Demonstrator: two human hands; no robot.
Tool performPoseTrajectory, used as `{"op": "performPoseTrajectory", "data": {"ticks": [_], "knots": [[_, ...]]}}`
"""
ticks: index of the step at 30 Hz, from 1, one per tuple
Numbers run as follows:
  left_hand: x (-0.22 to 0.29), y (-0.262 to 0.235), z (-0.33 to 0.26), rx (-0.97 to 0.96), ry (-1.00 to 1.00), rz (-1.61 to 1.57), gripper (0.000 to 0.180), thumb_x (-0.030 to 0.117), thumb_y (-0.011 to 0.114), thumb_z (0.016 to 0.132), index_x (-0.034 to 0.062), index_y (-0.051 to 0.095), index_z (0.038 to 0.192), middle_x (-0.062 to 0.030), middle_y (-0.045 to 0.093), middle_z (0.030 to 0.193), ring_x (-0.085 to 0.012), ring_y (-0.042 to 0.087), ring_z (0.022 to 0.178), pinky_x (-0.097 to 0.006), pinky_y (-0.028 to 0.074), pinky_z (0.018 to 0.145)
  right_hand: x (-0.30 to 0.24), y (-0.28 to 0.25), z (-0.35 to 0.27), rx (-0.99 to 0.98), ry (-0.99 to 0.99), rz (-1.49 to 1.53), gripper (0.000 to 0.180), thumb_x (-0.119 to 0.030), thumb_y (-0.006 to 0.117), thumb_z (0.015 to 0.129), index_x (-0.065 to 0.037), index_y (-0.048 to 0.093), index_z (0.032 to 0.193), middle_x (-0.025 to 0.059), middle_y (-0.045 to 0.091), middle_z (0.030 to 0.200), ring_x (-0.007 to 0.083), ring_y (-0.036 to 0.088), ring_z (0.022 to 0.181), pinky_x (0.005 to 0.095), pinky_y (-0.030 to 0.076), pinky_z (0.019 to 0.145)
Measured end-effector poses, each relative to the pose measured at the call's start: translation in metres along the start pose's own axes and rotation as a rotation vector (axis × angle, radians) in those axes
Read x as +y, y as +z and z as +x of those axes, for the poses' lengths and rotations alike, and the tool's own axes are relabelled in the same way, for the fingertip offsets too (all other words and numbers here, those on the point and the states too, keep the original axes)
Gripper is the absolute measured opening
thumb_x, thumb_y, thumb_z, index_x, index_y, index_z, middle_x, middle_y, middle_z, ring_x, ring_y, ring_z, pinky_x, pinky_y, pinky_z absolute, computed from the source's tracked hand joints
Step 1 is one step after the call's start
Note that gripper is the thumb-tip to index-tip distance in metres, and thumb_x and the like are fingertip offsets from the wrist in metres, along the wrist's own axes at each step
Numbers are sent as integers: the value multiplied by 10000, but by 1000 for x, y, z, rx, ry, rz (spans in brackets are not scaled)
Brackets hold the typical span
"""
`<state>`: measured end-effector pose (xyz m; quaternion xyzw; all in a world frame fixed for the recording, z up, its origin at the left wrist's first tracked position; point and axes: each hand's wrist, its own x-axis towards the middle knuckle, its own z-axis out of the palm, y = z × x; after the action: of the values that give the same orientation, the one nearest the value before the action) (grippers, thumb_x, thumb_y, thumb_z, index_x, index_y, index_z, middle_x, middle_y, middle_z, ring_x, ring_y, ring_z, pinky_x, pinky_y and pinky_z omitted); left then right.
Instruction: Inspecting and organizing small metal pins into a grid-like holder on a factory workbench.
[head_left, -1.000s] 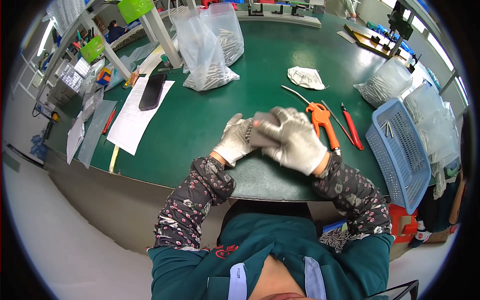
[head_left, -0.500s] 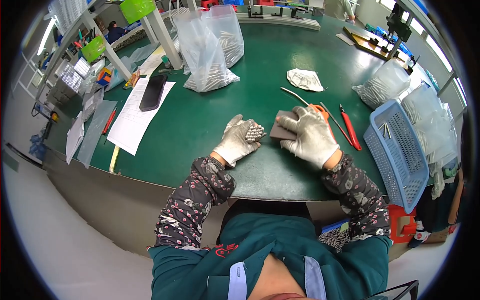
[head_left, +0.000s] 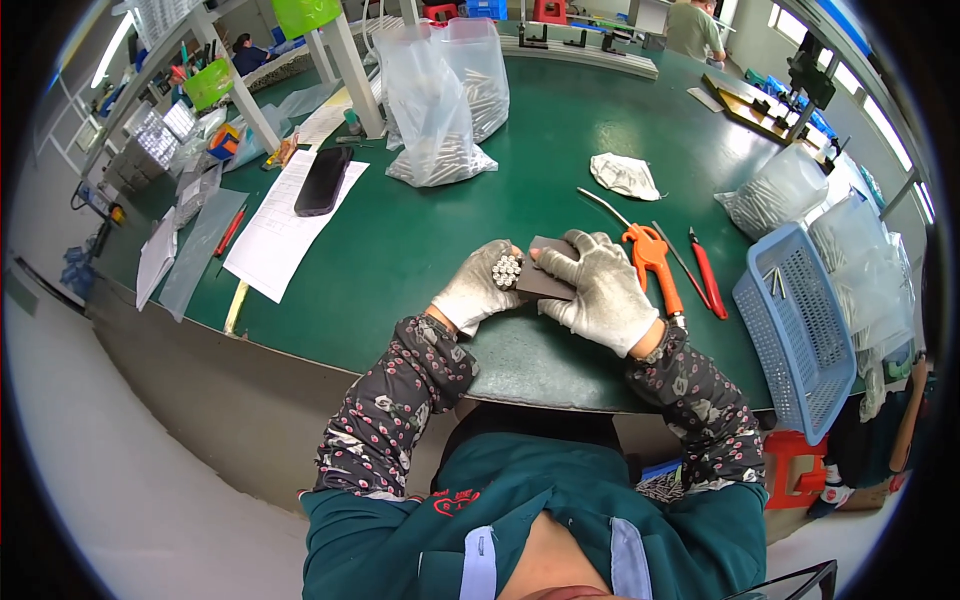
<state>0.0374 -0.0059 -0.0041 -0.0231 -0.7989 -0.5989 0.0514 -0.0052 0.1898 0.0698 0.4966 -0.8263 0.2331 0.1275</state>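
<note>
Head view — metal rod bundle (head_left: 506, 270), silvery ends; dark flat block (head_left: 545, 280).

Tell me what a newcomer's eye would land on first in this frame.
Two white-gloved hands meet at the near edge of the green table: the left hand grips a bundle of small metal rods, the right hand holds a dark flat block against it. Just right of them lies an orange air blow gun, then a blue plastic basket. Clear bags of metal parts stand at the far side.
</note>
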Motion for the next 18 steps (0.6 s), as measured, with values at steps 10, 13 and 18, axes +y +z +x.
{"op": "performPoseTrajectory", "data": {"ticks": [10,13,18], "knots": [[2,-3,2,-65,-15,-164,373,26,722,611,32,513,920,-18,539,831,-126,531,798,-273,459,769,2,-8,7,170,88,-93,497,-317,670,652,-145,600,1113,214,526,1078,343,518,961,434,424,833],[30,7,-5,-18,-18,-359,321,-15,675,638,22,502,906,-13,526,815,-125,524,767,-273,460,747,-15,-6,8,-32,-182,-86,455,-314,643,684,-187,595,1118,192,529,1068,323,522,975,413,430,800],[9,-6,1,-93,-71,-96,433,-12,675,666,33,522,1068,-46,589,1003,-127,556,921,-263,462,811,14,-12,33,193,117,-304,453,-303,652,681,-134,602,1098,166,536,999,298,530,904,399,423,773]]}}
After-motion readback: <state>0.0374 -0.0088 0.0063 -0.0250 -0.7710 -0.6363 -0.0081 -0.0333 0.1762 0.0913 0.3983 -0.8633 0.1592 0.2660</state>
